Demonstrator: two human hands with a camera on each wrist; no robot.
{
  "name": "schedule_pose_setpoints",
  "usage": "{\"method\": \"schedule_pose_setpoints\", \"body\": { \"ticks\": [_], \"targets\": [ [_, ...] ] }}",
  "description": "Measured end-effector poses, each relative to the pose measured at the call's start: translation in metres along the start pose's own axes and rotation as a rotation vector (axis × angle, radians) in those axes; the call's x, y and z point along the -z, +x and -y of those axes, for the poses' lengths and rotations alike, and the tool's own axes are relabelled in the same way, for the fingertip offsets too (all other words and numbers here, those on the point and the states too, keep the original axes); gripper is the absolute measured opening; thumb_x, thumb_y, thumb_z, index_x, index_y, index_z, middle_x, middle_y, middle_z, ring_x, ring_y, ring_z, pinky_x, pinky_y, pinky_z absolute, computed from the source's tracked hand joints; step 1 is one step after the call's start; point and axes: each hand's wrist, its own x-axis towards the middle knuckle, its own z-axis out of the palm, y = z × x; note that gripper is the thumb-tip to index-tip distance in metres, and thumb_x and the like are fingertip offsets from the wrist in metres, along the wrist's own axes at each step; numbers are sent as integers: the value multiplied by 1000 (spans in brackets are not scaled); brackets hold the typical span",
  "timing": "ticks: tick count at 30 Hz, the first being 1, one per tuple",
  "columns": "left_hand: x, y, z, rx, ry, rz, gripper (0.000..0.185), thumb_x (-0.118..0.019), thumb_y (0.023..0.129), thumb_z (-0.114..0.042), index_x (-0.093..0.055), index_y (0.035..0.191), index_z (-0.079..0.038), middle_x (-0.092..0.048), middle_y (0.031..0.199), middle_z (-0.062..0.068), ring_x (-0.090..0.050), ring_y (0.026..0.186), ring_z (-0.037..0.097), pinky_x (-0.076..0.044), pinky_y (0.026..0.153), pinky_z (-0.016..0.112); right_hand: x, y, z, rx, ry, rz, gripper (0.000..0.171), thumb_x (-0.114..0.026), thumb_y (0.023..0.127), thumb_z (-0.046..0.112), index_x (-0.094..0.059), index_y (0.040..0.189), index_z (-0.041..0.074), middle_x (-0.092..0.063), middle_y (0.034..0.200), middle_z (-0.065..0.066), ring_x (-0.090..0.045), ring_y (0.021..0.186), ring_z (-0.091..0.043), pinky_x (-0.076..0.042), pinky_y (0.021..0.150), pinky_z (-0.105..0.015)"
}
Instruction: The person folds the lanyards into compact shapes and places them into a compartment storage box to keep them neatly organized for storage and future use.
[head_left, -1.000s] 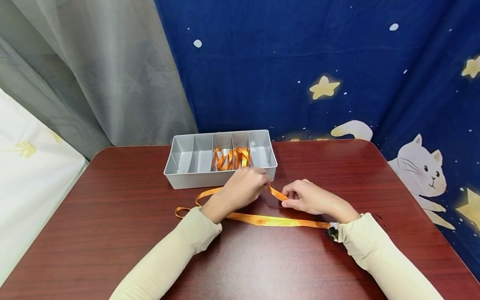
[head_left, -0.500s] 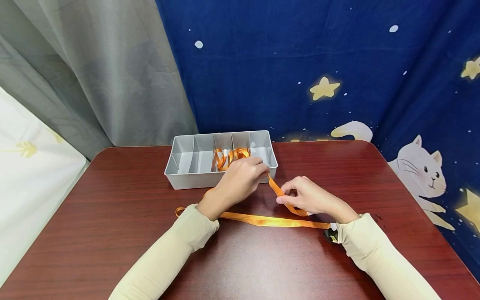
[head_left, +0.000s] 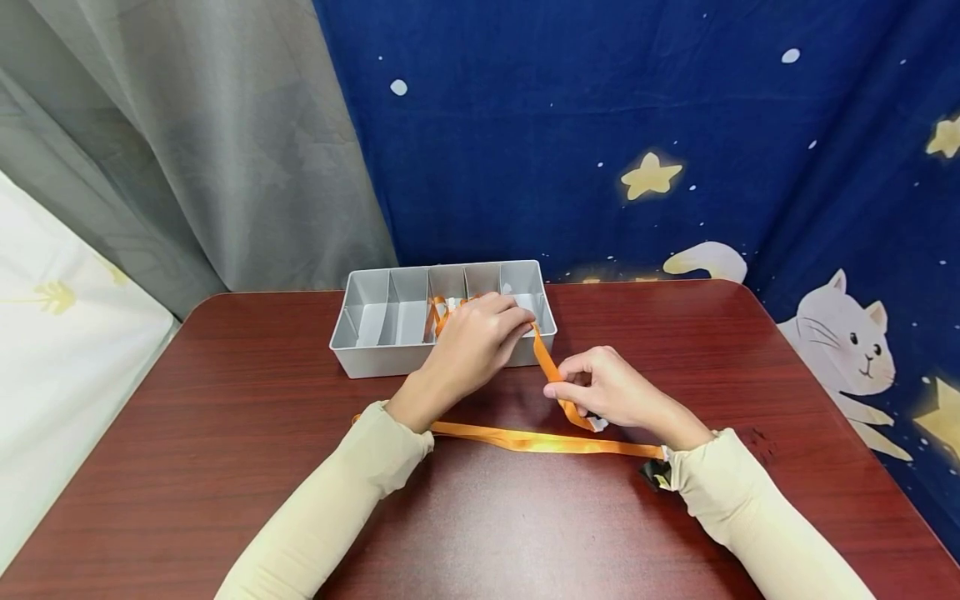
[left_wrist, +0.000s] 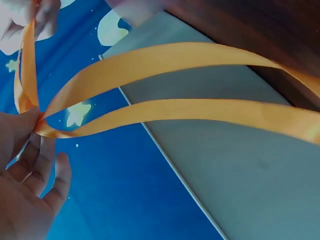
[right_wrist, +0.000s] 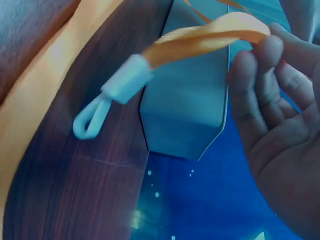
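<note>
Ribbon (head_left: pixel 546 360) strung between both hands — long axis slanting from tray's (head_left: pixel 382 362) near right corner toward table's (head_left: pixel 187 450) near right corner. Left hand (head_left: pixel 476 342) pinches upper part at tray's near edge, nearer tray of two. Right hand (head_left: pixel 615 387) pinches it lower, just off that tray corner; white clip (right_wrist: pixel 127 80) hangs from ribbon's end. More ribbon (head_left: pixel 441 312) in tray. Flat strand (head_left: pixel 536 442) lies roughly along tray's near edge, apart from it. Tray by table's far edge; blue curtain (head_left: pixel 525 167), grey curtain (head_left: pixel 247 150) behind.
</note>
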Motion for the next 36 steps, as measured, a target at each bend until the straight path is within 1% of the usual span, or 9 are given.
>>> {"method": "schedule_pose_setpoints", "body": {
  "ticks": [2,6,8,13,15,23,27,31,36],
  "targets": [
    [2,1,1,4,1,-8,8,-68,94,-11,-75,95,-8,-62,80,0,-58,75,17,-49,66,32,-2,0,3,-4,19,-25,28,-74,91,25,-64,67,16,-55,52,6,-59,47,-25,-41,43,-24],
    [6,3,1,15,-7,-38,10,-66,96,-12,-75,95,-8,-61,78,-1,-56,72,17,-47,61,31,-4,0,8,0,71,-62,25,-75,90,24,-66,67,18,-55,50,6,-58,46,-34,-30,39,-22],
    [7,3,2,19,-10,-60,10,-66,97,-13,-74,95,-8,-62,78,-1,-56,72,17,-46,60,30,-6,0,9,17,96,-82,23,-75,90,22,-68,69,18,-56,51,6,-58,46,-34,-28,39,-22],
    [10,5,1,35,4,-134,12,-66,97,-16,-74,93,-7,-65,79,0,-57,72,18,-49,63,31,-11,2,15,86,189,-137,19,-74,91,14,-70,73,12,-59,53,4,-57,44,-31,-38,41,-24],
    [10,6,2,42,13,-162,14,-65,97,-17,-73,91,-7,-66,78,1,-58,72,18,-49,64,31,-13,2,18,97,225,-164,17,-73,91,12,-70,74,11,-59,52,2,-57,44,-29,-39,41,-24],
    [13,11,2,55,14,-245,14,-65,97,-15,-74,92,-5,-65,76,3,-56,70,19,-48,60,31,-19,4,29,102,277,-215,14,-72,91,8,-69,77,6,-61,51,0,-61,47,-29,-22,39,-21],
    [15,14,1,56,0,-281,13,-66,97,-14,-74,93,-5,-65,76,3,-56,70,18,-48,59,30,-21,4,33,126,302,-220,12,-71,91,6,-69,79,7,-63,53,0,-63,49,-23,-20,39,-23],
    [18,18,0,46,-13,-308,12,-66,96,-12,-74,94,-4,-65,77,4,-56,70,18,-48,59,29,-22,4,38,174,327,-231,14,-71,90,2,-68,78,6,-63,54,-2,-63,48,-20,-21,37,-23],
    [22,21,-2,37,-22,-318,11,-66,96,-10,-75,97,-4,-67,80,4,-55,70,18,-47,58,28,-24,4,44,214,362,-238,17,-71,89,-1,-65,74,6,-61,54,-4,-60,45,-21,-32,37,-23]
  ]
}}
